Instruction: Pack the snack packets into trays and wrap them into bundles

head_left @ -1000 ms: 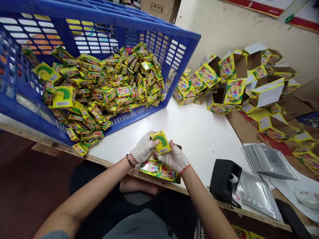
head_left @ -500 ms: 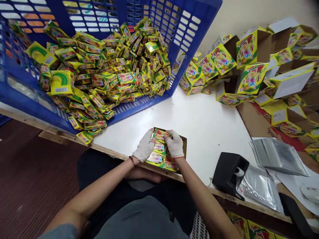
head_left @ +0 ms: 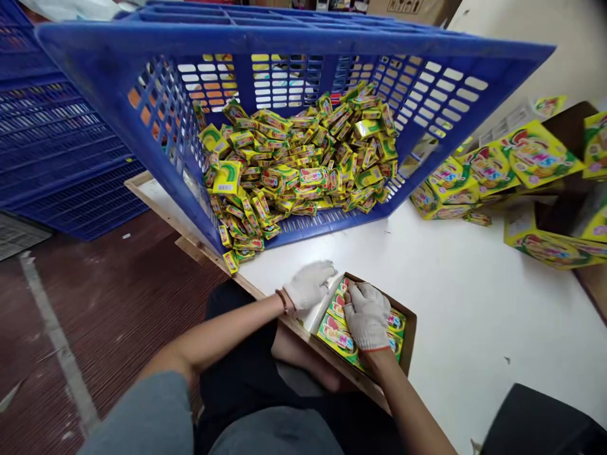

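Note:
An open carton [head_left: 411, 338] lies at the table's front edge, holding flat yellow-green packets [head_left: 336, 333] with bright printed lettering. My right hand [head_left: 367, 316], in a white knit glove, is over the carton. Its fingers are curled down onto a packet near the far left corner, and the palm hides several others. My left hand [head_left: 310, 285], also gloved, is just left of the carton with fingers stretched out near its raised pale side flap [head_left: 325, 304]. It holds nothing that I can see.
Behind, a blue plastic crate [head_left: 327, 237] on its side holds a heap of small yellow packets [head_left: 284, 170], some spilling onto the white table [head_left: 455, 284]. Printed cartons [head_left: 540, 155] pile up at the right. A black object [head_left: 535, 423] stands at the lower right; stacked blue crates [head_left: 61, 139] are left.
The view has swung left. My left hand has come off the packets to outside the carton's left side. My right hand remains over the packets, now with fingers curled down.

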A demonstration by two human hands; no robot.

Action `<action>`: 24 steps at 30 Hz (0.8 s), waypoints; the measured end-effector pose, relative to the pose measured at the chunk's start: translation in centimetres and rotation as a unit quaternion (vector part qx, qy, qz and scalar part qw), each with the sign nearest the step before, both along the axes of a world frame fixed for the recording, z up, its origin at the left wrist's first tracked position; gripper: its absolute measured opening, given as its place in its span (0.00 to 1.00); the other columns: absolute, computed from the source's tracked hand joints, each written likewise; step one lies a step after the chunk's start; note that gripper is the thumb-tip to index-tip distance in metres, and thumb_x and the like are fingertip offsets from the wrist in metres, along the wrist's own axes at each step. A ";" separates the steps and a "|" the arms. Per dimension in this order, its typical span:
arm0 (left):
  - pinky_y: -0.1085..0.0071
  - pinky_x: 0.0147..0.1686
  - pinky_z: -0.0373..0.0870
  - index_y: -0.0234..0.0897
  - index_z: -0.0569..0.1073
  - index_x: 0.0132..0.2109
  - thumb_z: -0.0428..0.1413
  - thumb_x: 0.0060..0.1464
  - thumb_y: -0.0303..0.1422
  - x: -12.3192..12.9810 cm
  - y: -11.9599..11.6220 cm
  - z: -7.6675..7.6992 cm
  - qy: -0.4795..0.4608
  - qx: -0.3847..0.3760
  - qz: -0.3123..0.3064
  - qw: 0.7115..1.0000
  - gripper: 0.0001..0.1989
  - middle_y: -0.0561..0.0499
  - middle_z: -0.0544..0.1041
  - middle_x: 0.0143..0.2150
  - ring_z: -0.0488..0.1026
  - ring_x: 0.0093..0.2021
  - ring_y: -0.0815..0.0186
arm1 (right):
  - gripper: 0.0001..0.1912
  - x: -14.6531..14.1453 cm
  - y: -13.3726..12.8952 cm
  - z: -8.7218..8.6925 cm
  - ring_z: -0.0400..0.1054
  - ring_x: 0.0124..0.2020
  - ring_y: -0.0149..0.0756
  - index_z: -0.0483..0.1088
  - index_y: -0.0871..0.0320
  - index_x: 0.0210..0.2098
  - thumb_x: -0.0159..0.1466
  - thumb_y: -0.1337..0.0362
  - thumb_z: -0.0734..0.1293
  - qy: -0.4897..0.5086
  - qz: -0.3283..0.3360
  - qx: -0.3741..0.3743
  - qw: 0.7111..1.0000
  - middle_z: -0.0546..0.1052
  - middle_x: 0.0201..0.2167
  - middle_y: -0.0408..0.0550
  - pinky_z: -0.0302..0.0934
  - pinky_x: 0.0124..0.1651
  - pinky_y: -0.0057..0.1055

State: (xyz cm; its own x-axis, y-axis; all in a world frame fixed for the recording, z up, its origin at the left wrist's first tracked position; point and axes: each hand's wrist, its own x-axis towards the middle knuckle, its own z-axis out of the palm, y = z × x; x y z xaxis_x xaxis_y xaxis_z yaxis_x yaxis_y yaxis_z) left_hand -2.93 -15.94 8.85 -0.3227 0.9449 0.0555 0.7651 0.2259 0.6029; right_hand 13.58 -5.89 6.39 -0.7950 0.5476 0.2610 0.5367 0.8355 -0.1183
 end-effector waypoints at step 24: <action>0.64 0.47 0.74 0.35 0.66 0.59 0.54 0.56 0.32 -4.7 1.8 6.7 -0.110 0.089 0.014 0.990 0.24 0.48 0.78 0.47 0.76 0.44 0.62 | 0.20 2.0 1.5 5.8 0.72 0.32 0.37 0.68 0.55 0.45 0.65 0.47 0.60 0.289 -0.107 -0.590 0.746 0.76 0.35 0.49 0.68 0.35 0.35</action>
State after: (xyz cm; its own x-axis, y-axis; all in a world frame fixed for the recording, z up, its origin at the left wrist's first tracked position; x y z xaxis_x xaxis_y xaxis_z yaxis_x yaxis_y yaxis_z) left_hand -7.60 -14.18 15.59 -0.3711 0.9171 0.1459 0.6060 0.1201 0.7864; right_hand 15.55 -4.40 12.20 -0.5968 0.7663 -0.2380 0.2174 -0.1311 -0.9672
